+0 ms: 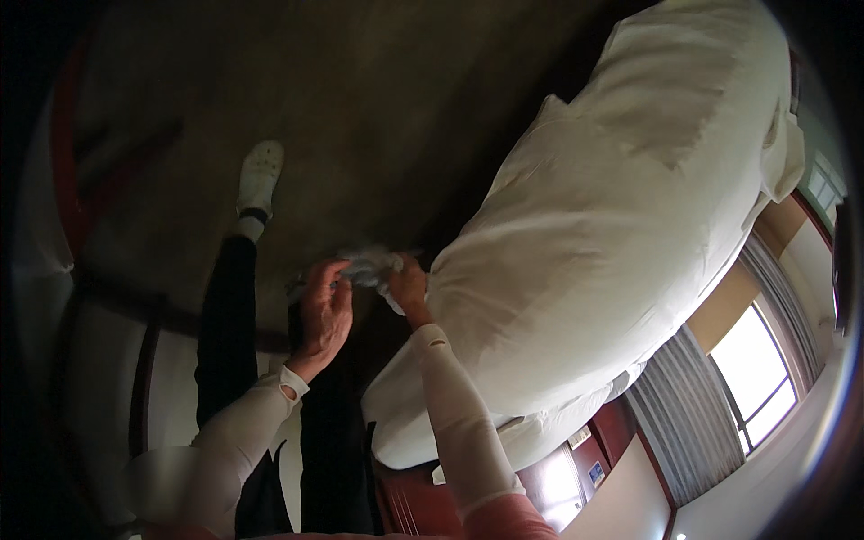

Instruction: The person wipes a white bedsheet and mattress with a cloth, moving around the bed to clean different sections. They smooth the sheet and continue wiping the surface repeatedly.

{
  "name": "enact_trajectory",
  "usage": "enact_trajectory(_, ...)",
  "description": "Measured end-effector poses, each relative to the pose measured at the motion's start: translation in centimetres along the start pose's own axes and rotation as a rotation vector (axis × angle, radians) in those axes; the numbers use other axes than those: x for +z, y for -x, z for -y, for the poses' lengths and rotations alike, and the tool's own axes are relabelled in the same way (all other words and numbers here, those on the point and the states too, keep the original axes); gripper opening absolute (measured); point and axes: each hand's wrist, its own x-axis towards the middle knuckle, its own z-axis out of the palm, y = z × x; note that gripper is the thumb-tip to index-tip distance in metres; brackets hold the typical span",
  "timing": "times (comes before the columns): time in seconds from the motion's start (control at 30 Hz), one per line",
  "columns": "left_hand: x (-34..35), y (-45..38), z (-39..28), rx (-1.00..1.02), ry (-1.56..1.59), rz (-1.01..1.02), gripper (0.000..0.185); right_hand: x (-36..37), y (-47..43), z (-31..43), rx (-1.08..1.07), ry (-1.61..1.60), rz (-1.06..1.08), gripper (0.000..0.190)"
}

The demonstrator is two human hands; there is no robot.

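Note:
Between my hands, low beside the bed, is a crumpled, blurred piece of thin whitish-grey material [368, 267]; whether it is plastic or cloth I cannot tell. My right hand [407, 287] grips its right end, close to the edge of the bed. My left hand [326, 314] is at its left end, fingers bent and thumb apart; whether it pinches the material is unclear. A mattress under a wrinkled white sheet [594, 236] fills the right side. White sleeves cover both my forearms.
My foot in a white clog [260, 177] stands on the dark floor [351, 101]. Dark red furniture legs or rails [67, 162] are at the left. Beyond the mattress are a dark red wooden panel [432, 503], a grey curtain [688, 412] and a bright window [756, 371].

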Motion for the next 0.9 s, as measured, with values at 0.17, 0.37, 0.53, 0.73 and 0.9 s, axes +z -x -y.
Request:
enact_trajectory(0.17,-0.6,-3.3,-0.2,-0.087,0.481,-0.238,0.025,-10.7,7.4,10.3,-0.240,-0.295,-0.251,0.049)
enact_trajectory(0.37,-0.1,-4.1,-1.0,-0.081,0.273,-0.133,0.023,-26.8,13.3,15.2,-0.551,0.488,-1.131,0.056)
enact_trajectory(0.53,-0.5,-3.9,-1.5,-0.118,0.359,-0.142,0.024,-28.0,-3.3,9.1,-0.014,0.771,-0.845,0.063)
enact_trajectory(0.73,-1.0,-4.1,-2.7,-0.173,0.289,-0.135,0.024,-17.0,-17.1,7.5,-0.188,0.714,-0.695,0.040)
enact_trajectory(0.9,-1.7,-4.5,-3.0,-0.052,0.260,-0.210,0.030,-7.3,-11.1,11.3,-0.152,-0.263,-0.282,0.039)
